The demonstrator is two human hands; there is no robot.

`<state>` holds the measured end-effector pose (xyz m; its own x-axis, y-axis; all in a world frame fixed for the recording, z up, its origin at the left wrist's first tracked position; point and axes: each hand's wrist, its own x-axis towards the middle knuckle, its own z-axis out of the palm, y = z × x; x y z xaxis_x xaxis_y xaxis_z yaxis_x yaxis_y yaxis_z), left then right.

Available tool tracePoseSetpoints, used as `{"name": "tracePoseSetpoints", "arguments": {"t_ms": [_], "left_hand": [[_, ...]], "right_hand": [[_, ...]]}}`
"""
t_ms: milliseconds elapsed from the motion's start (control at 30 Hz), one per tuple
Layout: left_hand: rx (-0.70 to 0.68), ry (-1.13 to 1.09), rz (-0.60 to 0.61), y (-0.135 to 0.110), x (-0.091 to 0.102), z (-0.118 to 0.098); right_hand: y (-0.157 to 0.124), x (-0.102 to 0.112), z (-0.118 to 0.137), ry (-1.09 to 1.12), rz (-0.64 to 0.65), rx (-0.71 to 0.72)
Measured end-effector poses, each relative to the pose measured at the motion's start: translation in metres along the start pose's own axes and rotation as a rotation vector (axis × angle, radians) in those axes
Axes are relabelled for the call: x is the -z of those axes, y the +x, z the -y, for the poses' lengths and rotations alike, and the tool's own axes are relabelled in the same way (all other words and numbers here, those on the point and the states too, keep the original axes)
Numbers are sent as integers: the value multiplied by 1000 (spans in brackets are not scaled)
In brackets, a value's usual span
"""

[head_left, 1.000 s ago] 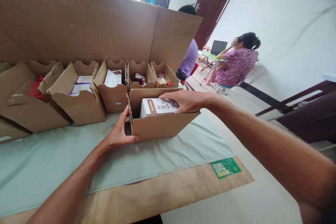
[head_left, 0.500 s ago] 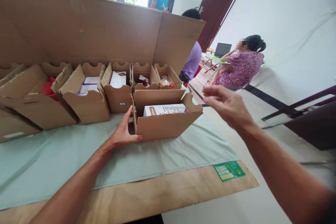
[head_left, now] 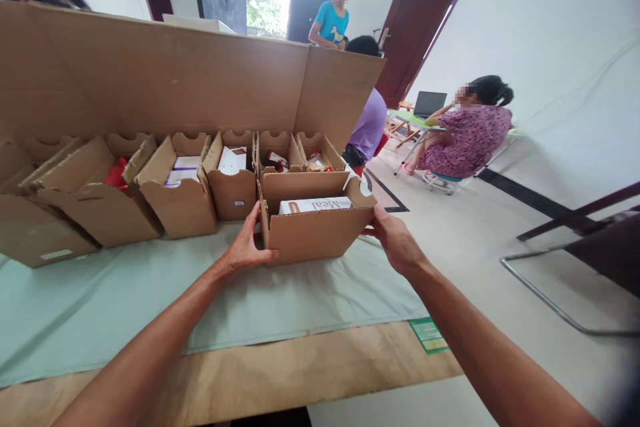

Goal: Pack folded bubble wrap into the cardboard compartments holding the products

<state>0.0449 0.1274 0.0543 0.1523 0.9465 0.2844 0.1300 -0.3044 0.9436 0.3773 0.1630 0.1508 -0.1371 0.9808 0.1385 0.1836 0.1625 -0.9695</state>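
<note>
Hands: our left hand [head_left: 245, 245] and right hand [head_left: 396, 240], apart, hold opposite ends of an oblong brown cardboard bin [head_left: 315, 238] | Where: right between them, on our green-cloth-covered wooden counter [head_left: 320, 367]; long axis runs pretty much hand to hand; neither's nearer, both touch

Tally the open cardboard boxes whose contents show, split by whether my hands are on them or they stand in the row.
Box with the left hand and right hand on it: 1
Row boxes with contents showing: 5
Total: 6
</note>
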Motion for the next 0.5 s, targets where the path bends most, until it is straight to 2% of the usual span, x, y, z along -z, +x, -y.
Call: {"name": "tracePoseSetpoints", "arguments": {"t_ms": [167,367,500], "left_hand": [[-40,-6,14,8,-6,2],[-62,21,61,10,5,5],[-37,66,19,8,6,-3]], "right_hand": [[-1,2,-8,20,-71,24],[-3,-7,-4,47,-108,4],[-4,-13,-2,55,-155,-19]]}}
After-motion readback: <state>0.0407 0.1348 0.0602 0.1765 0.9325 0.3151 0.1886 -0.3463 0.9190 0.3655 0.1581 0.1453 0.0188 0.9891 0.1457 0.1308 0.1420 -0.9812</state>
